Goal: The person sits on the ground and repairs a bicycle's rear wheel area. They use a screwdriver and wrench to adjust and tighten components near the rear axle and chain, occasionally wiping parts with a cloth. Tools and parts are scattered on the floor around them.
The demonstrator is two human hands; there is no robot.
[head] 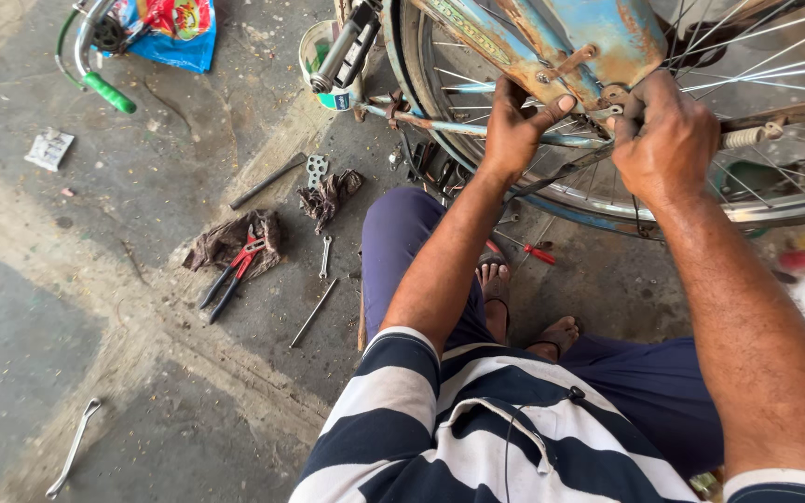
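Head view: left hand point(514, 126) grips the rusty blue chain guard point(552, 42) to steady it, right hand point(663, 140) closes on the axle fitting just beside it, above the bicycle wheel point(607, 200); pliers point(232, 273) lie well left.

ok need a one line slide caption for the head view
Both hands, left hand and right hand, grip a rusty blue bicycle frame beside the wheel.

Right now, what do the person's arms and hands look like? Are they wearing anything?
Both arms are bare up to short sleeves striped navy and white. The left hand and right hand wear no gloves, rings or watch. The fingers look smudged with dark grime.
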